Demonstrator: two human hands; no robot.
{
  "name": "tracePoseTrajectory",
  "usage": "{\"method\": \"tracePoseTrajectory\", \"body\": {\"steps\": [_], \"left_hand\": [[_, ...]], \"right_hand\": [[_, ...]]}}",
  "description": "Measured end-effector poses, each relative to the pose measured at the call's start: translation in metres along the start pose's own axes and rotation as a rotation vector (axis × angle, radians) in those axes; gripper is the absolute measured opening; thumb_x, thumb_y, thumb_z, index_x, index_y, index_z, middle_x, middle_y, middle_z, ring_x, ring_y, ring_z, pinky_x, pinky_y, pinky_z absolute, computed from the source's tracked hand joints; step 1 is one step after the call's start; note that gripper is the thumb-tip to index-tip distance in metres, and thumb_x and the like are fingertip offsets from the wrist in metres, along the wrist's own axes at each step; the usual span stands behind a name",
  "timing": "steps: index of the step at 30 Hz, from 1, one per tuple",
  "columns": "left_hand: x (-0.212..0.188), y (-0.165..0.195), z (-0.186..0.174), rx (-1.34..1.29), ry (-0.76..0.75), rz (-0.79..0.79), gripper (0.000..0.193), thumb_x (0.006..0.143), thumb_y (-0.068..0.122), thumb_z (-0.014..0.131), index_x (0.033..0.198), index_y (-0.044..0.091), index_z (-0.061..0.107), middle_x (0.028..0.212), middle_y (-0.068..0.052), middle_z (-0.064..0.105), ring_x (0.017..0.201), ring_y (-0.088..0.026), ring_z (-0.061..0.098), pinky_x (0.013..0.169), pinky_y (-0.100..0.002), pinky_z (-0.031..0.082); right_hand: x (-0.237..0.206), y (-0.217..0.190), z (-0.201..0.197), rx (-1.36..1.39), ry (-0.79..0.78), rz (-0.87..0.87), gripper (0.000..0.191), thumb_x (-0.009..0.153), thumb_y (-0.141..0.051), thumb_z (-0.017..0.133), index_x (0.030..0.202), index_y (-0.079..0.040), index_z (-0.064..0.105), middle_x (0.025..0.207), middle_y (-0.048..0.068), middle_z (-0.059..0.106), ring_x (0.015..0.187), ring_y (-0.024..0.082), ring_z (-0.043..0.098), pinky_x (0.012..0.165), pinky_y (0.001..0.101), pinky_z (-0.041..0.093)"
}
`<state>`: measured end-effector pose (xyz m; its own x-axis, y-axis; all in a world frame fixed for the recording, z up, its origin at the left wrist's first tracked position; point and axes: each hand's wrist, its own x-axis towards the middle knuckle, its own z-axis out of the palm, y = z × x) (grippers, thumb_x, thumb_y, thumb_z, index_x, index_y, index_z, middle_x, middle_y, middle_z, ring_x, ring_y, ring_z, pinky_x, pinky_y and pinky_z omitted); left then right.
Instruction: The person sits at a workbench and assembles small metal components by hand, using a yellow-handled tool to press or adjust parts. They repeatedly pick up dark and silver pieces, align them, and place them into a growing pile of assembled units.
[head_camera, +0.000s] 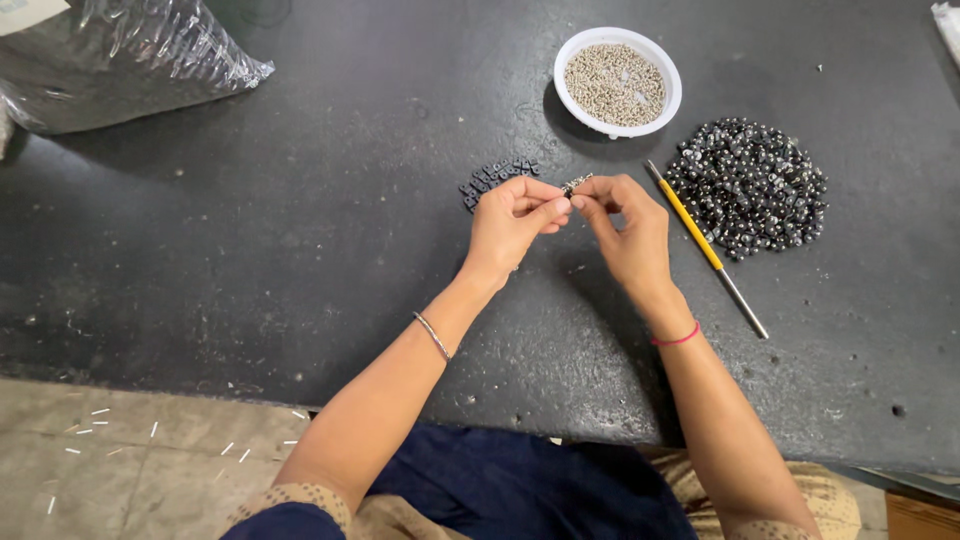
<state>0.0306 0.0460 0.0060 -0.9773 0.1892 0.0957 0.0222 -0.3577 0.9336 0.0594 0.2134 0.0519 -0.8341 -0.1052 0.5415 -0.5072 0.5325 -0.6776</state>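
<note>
Both hands met above the dark, rough surface (250, 250): the left hand (512, 222) and right hand (628, 228) were pinched shut on one small metal piece (577, 183). Around them lay a white bowl (566, 62) of silvery beads, a heap of glossy black beads (748, 187), a yellow-handled tool (703, 245) — and small dark blocks (492, 176). A crinkled plastic bag (120, 60) sat far left.

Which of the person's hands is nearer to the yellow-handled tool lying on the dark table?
Right. The right hand is just left of the yellow-handled tool, almost beside its shaft. The left hand is farther away, beyond the right hand, near the small cluster of dark pieces.
</note>
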Motion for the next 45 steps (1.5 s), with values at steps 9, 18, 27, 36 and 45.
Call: {"method": "tracePoseTrajectory", "body": {"steps": [9,18,27,36,45], "left_hand": [[0.001,-0.001,0.0,0.196,0.028,0.08,0.006,0.092,0.003,0.073,0.095,0.001,0.069,0.085,-0.003,0.074,0.077,-0.008,0.071,0.07,-0.023,0.058],[-0.009,0.002,0.01,0.371,0.077,0.13,0.005,0.089,0.001,0.074,0.092,0.002,0.07,0.078,-0.001,0.073,0.072,-0.005,0.067,0.067,-0.022,0.056],[-0.015,0.008,0.014,0.468,0.088,0.202,0.008,0.087,-0.001,0.074,0.091,0.001,0.068,0.077,-0.001,0.073,0.072,-0.006,0.068,0.068,-0.024,0.055],[-0.016,0.013,0.016,0.465,0.063,0.192,0.008,0.089,0.0,0.074,0.091,0.001,0.067,0.078,-0.003,0.073,0.074,-0.007,0.068,0.07,-0.025,0.055],[0.006,0.043,-0.024,0.485,0.294,0.183,0.016,0.094,0.008,0.067,0.109,0.007,0.072,0.091,-0.004,0.079,0.071,-0.009,0.071,0.062,-0.024,0.055]], "right_hand": [[0.0,0.002,0.002,0.175,-0.019,0.267,0.017,0.093,-0.004,0.075,0.108,0.0,0.068,0.099,0.003,0.074,0.086,0.007,0.068,0.077,0.0237,0.056],[-0.003,0.017,0.003,0.234,-0.104,0.234,0.009,0.098,0.007,0.063,0.103,0.002,0.068,0.092,0.003,0.072,0.085,0.007,0.065,0.079,0.0235,0.055],[-0.007,0.021,0.009,0.132,-0.062,0.167,0.016,0.092,0.014,0.059,0.099,0.002,0.066,0.088,0.006,0.071,0.083,0.01,0.066,0.076,0.025,0.055],[-0.005,0.023,0.011,0.151,-0.079,0.186,0.013,0.093,0.012,0.059,0.099,0.001,0.065,0.089,0.005,0.071,0.083,0.01,0.068,0.075,0.0258,0.056],[0.008,0.049,-0.064,-0.146,0.281,0.081,0.007,0.103,0.004,0.071,0.107,-0.002,0.07,0.089,0.003,0.064,0.078,0.008,0.055,0.07,0.0246,0.045]]}}
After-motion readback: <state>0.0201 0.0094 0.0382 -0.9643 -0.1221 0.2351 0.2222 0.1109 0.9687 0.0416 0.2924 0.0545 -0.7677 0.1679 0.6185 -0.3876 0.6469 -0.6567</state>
